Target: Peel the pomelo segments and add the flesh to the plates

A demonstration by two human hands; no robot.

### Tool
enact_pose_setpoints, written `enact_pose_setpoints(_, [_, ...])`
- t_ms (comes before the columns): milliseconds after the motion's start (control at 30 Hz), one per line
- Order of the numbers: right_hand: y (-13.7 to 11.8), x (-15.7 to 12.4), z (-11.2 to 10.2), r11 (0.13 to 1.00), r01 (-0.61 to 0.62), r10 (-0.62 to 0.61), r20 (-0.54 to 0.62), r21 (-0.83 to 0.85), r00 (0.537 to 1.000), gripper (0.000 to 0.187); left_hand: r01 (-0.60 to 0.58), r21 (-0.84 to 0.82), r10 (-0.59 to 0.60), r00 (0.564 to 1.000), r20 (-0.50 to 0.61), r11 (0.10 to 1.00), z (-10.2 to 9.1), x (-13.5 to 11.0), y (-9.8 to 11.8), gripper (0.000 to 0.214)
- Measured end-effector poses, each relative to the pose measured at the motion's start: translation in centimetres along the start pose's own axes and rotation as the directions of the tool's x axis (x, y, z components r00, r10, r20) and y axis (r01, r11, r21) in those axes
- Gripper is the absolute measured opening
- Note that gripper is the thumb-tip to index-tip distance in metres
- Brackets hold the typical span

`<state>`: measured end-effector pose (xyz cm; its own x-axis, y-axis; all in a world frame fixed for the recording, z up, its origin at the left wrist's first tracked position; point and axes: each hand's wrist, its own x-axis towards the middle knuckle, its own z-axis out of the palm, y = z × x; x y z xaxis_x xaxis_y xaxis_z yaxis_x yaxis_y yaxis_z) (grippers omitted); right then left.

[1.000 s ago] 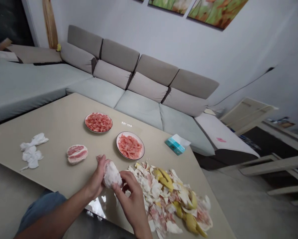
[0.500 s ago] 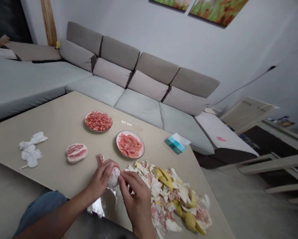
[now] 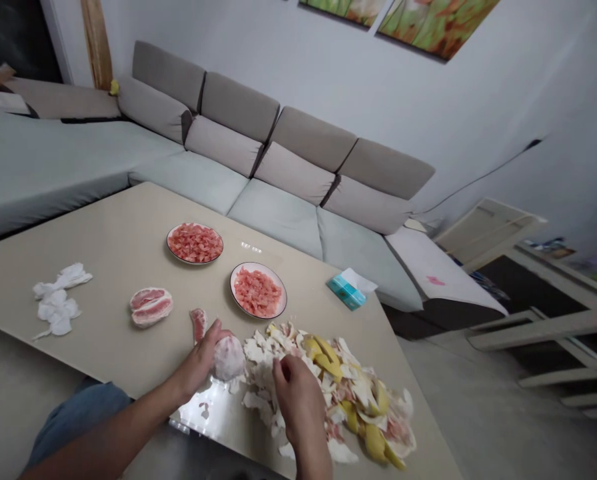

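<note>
My left hand (image 3: 202,365) is wrapped round a whitish, pith-covered piece of pomelo (image 3: 228,359) just above the table. My right hand (image 3: 298,393) is apart from it, over the near side of the peel pile (image 3: 263,357). Its fingers are curled into a pinch, and whatever they hold is hidden. Beside my left hand lies a single pink pomelo segment (image 3: 198,325). Farther left rests a larger pomelo chunk (image 3: 151,307) with pink flesh showing. Two plates hold loose pink pulp: one at the back (image 3: 169,251) and one nearer (image 3: 281,308).
Crumpled tissues (image 3: 58,308) lie on the left of the beige table (image 3: 113,247). A blue tissue pack (image 3: 347,291) sits near the right edge. Yellow rind (image 3: 378,443) is mixed in the peel pile. A grey sofa (image 3: 278,207) stands behind the table.
My right hand has left the pomelo piece and moved right and down over the peel pile. My left hand keeps hold of the piece, which is now more exposed.
</note>
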<state>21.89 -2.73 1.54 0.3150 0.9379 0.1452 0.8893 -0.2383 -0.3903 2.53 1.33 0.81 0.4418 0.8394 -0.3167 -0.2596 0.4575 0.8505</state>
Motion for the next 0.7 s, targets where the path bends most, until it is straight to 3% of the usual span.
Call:
enact_pose_setpoints(67, [0.6,-0.2,0.0,0.998,0.023,-0.026,0.041,0.056,0.999,0.025,-0.058,0.072,0.059,0.998,-0.008,0.996,0.1,0.1,-0.2,0.073])
enact_pose_setpoints(200, [-1.3,-2.1,-0.7,0.89,0.034,-0.103,0.127,0.454,0.987,0.03,-0.269,0.279,0.283,0.959,-0.011,0.922,0.1,-0.2,-0.2,0.062])
enact_pose_setpoints(300, [-3.8,-3.9,-0.9,0.717,-0.054,-0.174,0.253,0.695,0.952,0.048,-0.459,0.437,0.472,0.877,0.087,0.774,0.0,-0.9,0.2,0.048])
enact_pose_setpoints(367, [-5.1,-4.7,-0.4,0.635,-0.049,-0.209,0.233,0.771,0.95,0.055,-0.588,0.477,0.576,0.795,0.19,0.653,0.1,-1.3,0.3,0.038])
enact_pose_setpoints(433, [-5.8,-5.2,0.5,0.586,-0.052,-0.196,0.204,0.809,0.959,0.053,-0.662,0.438,0.643,0.735,0.218,0.608,0.3,-1.4,0.1,0.032])
enact_pose_setpoints(500, [-6.1,-5.4,1.5,0.54,-0.096,-0.148,0.206,0.836,0.967,0.049,-0.652,0.338,0.656,0.745,0.118,0.679,0.5,-1.4,-0.3,0.027])
enact_pose_setpoints(600, [-6.1,-5.6,2.8,0.48,-0.147,-0.052,0.196,0.865,0.979,0.054,-0.539,0.181,0.555,0.83,-0.054,0.823,0.7,-1.1,-0.5,0.025])
enact_pose_setpoints(700, [-6.0,-5.4,3.1,0.5,-0.114,0.011,0.126,0.858,0.992,0.057,-0.36,0.107,0.361,0.932,0.012,0.927,0.4,-1.0,0.1,0.03])
